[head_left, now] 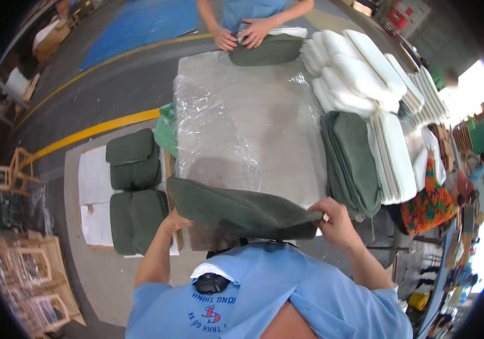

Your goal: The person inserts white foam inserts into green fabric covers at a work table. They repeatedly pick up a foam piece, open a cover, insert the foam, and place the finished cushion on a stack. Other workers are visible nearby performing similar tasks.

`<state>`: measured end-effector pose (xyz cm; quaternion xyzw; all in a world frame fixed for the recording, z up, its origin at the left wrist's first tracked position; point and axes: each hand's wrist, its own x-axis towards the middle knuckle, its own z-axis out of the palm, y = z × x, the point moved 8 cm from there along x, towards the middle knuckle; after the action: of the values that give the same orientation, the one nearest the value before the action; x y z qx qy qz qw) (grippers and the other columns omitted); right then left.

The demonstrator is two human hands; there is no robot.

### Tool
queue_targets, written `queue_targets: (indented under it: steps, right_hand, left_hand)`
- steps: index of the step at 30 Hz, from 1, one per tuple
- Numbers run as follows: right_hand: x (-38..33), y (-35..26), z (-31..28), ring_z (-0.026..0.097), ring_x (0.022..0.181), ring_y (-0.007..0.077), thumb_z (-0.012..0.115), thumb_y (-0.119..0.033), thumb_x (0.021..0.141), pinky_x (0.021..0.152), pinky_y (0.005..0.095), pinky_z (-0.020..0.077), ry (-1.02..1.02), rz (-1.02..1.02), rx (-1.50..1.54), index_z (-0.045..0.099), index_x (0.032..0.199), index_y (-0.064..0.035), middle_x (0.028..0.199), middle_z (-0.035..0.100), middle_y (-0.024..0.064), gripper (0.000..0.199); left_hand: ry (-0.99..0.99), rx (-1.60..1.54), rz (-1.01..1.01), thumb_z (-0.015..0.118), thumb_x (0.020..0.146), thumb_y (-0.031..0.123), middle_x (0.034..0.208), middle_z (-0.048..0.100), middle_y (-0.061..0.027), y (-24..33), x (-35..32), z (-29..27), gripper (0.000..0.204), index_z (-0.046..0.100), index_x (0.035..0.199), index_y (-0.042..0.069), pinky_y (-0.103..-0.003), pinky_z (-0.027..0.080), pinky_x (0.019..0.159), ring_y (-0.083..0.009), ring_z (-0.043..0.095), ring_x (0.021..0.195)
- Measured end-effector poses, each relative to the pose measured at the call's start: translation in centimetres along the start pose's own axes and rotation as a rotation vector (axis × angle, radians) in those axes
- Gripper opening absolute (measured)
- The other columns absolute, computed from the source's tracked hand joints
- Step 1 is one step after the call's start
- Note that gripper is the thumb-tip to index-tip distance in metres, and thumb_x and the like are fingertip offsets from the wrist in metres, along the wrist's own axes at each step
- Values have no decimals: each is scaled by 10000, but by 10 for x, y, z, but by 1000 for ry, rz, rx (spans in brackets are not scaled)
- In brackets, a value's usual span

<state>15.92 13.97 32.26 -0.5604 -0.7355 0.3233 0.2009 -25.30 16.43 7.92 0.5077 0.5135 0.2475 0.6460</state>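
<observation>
A dark green fabric cushion cover (236,208) is stretched between my two hands, over the near edge of the table and close to my body. My left hand (176,220) grips its left end from below, its fingers partly hidden behind the fabric. At the other end, my right hand (335,223) pinches the corner, where a small pale bit shows by the fingertips. Whether there is padding inside, I cannot tell. To the right lies a stack of flat green covers (352,161), beside upright white foam pads (393,161).
Clear plastic film wraps the table top (242,124). Across it, a co-worker's hands (247,35) handle another green cushion (267,51). White foam pads (355,68) are heaped at the far right. Green cushions (138,220) sit on a low pallet at left, near a green plastic bag (167,130).
</observation>
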Motion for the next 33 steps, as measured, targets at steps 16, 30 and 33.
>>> queue_targets:
  steps: [16,30,33]
  right_hand:
    - [-43,-62,37,695,966,311,607,158,678,843,380,564,289,-75,175,734,1026,-12,981,711,127,407]
    - [-109,-85,98,653,987,258,739,77,722,836,387,556,614,-41,185,792,1055,-100,1047,694,53,381]
    - [-126,-82,109,644,993,241,761,68,725,829,376,556,729,44,179,796,1061,-103,1056,686,42,379]
  left_hand:
    - [-97,771,1,735,875,125,1183,742,-156,-34,-80,-52,359,712,1219,25,-379,532,971,-295,698,1102]
    - [160,1052,148,691,954,115,1008,762,-161,57,-60,-182,217,712,1142,9,-381,563,873,-269,726,932]
    - [-59,589,250,614,1020,57,1032,705,-34,171,-12,-92,158,664,1161,5,-282,523,903,-124,663,985]
